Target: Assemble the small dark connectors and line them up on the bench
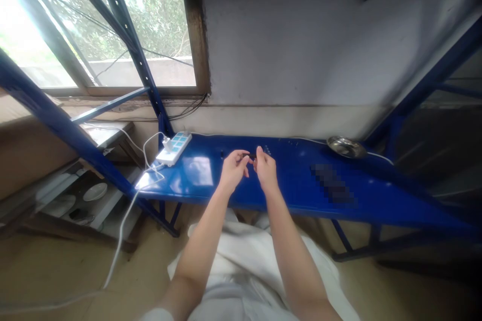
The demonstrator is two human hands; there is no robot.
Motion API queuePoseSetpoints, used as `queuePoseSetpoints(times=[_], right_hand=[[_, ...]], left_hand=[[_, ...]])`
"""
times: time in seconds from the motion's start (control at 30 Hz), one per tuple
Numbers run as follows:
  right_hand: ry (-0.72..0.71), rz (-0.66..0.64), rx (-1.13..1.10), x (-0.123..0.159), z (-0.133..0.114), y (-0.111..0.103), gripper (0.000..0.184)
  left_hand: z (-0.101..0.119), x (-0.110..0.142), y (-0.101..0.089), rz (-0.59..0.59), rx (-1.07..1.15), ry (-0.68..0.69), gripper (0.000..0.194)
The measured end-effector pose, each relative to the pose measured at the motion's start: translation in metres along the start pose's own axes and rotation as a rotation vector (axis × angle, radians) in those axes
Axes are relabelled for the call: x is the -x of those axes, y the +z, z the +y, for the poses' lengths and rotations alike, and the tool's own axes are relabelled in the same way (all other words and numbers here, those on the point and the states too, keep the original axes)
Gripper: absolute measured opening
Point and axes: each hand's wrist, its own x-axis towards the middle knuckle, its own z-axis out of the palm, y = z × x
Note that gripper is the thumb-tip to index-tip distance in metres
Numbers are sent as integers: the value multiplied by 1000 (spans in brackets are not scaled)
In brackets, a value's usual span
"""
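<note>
Over the blue shelf (293, 190), my left hand (232, 170) and my right hand (266, 168) are raised close together. A small dark, thin piece (249, 155) spans the gap between them, pinched at its left end by my left fingers and at its right end by my right thumb and fingers. Its exact kind is too small to make out. Several tiny metallic bits (267, 150) lie on the shelf just behind my right hand. A tiny dark item (222, 154) rests left of my left hand.
At the left end stands a white power strip (174, 148) with a plugged-in white cable hanging down to the floor. To the right are a shiny metal dish (345, 147) and a blurred-out dark object (333, 184). Blue uprights (130, 35) frame the shelf.
</note>
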Motion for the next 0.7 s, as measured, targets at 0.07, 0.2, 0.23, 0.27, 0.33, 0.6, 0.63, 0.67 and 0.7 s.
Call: queuePoseSetpoints(times=[0.07,0.2,0.23,0.27,0.33,0.6,0.63,0.67,0.7], right_hand=[[8,11,-5,2,-4,-1,56],[24,33,5,3,-9,1,56],[22,35,9,3,-9,2,56],[19,37,14,3,-9,2,56],[15,37,28,4,-9,3,55],[-16,-42,53,3,-4,-2,50],[-12,-63,47,2,-3,-3,50],[-8,-80,41,1,-1,-3,49],[-8,-95,36,0,0,-3,48]], left_hand=[[4,1,0,17,-6,7,24],[5,1,2,99,-14,-18,29],[5,1,2,120,-7,-33,30],[4,1,3,139,3,-50,30],[2,0,3,165,20,-87,32],[-1,0,2,216,62,-139,37],[-1,0,1,221,64,-138,37],[-1,0,1,227,66,-137,37],[-2,0,1,236,70,-136,38]])
